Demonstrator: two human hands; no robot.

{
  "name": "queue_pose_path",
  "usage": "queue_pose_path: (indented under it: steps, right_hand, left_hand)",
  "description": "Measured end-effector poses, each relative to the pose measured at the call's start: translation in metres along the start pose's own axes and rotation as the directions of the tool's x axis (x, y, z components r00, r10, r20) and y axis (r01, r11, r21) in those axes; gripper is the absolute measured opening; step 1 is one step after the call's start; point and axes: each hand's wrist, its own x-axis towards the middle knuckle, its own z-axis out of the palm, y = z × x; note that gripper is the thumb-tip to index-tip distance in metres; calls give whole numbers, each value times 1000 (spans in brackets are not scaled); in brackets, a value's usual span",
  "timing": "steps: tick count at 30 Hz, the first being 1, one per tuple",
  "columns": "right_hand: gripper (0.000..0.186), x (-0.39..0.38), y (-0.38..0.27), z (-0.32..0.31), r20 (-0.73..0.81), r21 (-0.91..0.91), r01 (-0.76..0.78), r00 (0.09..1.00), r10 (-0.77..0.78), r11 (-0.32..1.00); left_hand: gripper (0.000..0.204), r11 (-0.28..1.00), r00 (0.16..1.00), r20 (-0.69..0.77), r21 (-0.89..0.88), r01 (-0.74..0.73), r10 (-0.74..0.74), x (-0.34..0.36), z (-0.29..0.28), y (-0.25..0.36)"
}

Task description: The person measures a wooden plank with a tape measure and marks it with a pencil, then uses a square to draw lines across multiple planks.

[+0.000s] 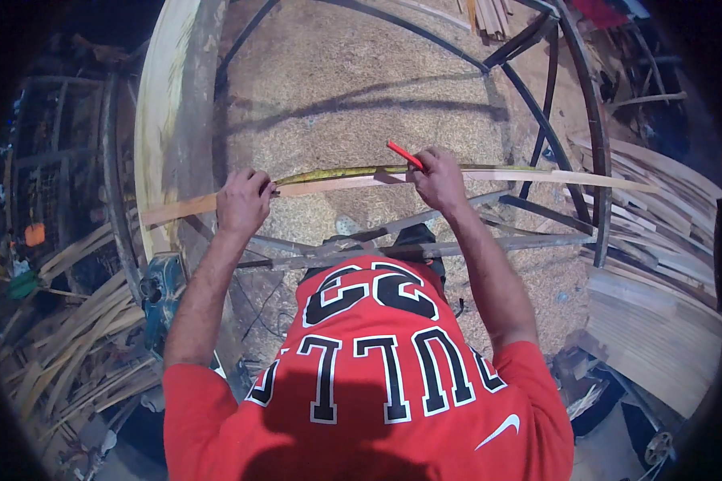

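Floor (337,148) below me: tan, speckled. Dark frame (594,120) standing on it; slats (670,192) piled at my right. Wood strip (353,185) crosses over frame's right side and timber beam (160,104) at my left; yellow tape measure (337,172) along strip.

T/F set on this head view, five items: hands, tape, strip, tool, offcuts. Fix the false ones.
1. The right hand grips a red pencil-like stick. True.
2. The yellow tape runs along the wooden strip. True.
3. The left hand is raised well away from the tape. False: the left hand is at the tape's left end, on the strip.
4. The blue-green tool sits by the person's right arm. False: the blue-green tool is by the left forearm.
5. Loose wood pieces lie stacked on the right side. True.
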Motion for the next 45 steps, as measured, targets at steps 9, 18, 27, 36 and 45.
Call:
queue_pose_path:
  steps: [9, 18, 27, 36, 45]
  right_hand:
    - [11, -7, -2, 16, -97, 95, -88, 990, 97, 992]
    - [16, -10, 1, 20, -106, 92, -99, 988, 109, 991]
    - [29, -14, -14, 2, -215, 412, -193, 929, 301, 890]
    - [56, -23, -28, -8, 251, 753, -389, 915, 315, 530]
    - [34, -22, -59, 34, 128, 594, -205, 979, 160, 778]
  left_hand:
    - [10, 999, 999, 37, 28, 20, -21, 2, 0, 4]
    - [9, 998, 998, 41, 44, 37, -39, 3, -1, 8]
    - [8, 999, 1000, -5, 25, 19, -19, 0, 4, 3]
    - [8, 1000, 999, -26, -4, -30, 30, -3, 3, 4]
    - [7, 998, 998, -25, -29, -58, 57, -2, 5, 1]
